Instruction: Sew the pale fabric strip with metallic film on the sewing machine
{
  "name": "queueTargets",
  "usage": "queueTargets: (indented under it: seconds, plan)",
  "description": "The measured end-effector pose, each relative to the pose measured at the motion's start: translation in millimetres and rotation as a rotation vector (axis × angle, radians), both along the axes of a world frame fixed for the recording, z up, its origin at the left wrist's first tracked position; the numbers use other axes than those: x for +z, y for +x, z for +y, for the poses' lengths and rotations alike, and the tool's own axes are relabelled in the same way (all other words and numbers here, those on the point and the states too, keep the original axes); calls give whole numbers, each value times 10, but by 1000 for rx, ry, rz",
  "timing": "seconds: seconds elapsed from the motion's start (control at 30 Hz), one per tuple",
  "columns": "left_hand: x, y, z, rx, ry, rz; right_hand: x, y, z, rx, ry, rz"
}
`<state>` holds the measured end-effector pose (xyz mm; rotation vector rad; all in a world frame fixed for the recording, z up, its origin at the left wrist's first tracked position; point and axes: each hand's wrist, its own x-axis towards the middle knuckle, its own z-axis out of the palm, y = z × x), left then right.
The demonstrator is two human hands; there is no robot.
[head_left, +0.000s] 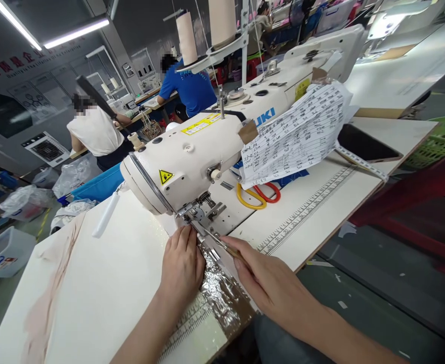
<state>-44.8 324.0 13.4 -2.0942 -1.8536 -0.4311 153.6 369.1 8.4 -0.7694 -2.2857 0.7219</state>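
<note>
Just in front of the presser foot point(188, 216) of a white sewing machine point(203, 144), my left hand point(182, 260) is closed, its fingers bent together and pressed down on the bed. Whatever lies under those fingertips is hidden. My right hand point(262, 280) grips a slim metal-tipped awl point(232, 249) with a brownish handle. The awl's tip points at the needle area, close to my left fingers. A pale narrow strip point(228, 265) runs from the foot toward me, between my hands. Shiny brown tape point(224, 293) covers the table below it.
Red and yellow scissors point(258, 196) lie right of the needle, beneath a handwritten sheet point(294, 136). A phone point(368, 141) and a measuring tape point(362, 162) sit farther right. Thin pinkish fabric point(51, 283) lies at left. Two people point(97, 131) sit ahead.
</note>
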Motion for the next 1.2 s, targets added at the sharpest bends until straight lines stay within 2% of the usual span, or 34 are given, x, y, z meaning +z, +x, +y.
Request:
queueTargets:
  seconds: [0.13, 0.27, 0.53, 0.97, 1.07, 1.2]
  plan:
    - [10, -12, 18, 45, -39, -75, 7, -163, 27, 74, 151, -8]
    - [1, -41, -2, 30, -54, -85, 13, -304, 37, 104, 289, -92]
    - [-4, -53, -10, 26, -49, -82, -60, -447, 23, 48, 447, -230]
    - [-66, -156, 46, 45, -19, -122, -26, -578, -36, -89, 493, -377]
    - [-82, -221, 52, 22, -23, -136, -29, -599, -41, -103, 491, -363]
    - [-73, -304, 71, 60, -4, -194, -42, -528, -58, -60, 502, -269]
